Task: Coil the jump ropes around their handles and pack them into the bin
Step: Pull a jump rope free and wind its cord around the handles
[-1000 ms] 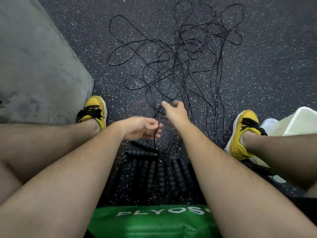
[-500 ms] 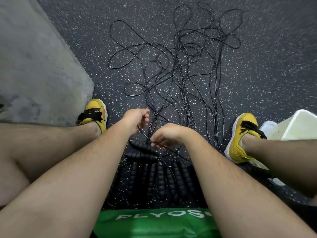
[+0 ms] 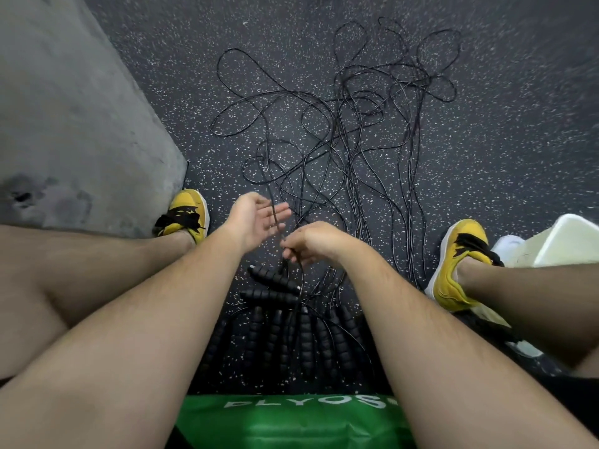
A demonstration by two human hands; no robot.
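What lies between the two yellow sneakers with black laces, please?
In the head view, thin black jump rope cords trail over the speckled dark floor there; above them the open left hand and the right hand, which pinches a cord.

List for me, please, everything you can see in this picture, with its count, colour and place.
rope cords: one tangle, number unclear, black, spread on the floor ahead
handles: roughly ten, black and ribbed, between the legs, most in a row, two lying across beyond it
bin: one, white, right edge, beside the right shoe
floor: one, dark with light speckles, under everything
slab: one, grey, upper left
pad: one, green with white lettering, bottom edge
shoes: two, yellow with black laces, either side of the cords
left hand: one, palm open, a cord across its fingers
right hand: one, pinching a cord, above the handles
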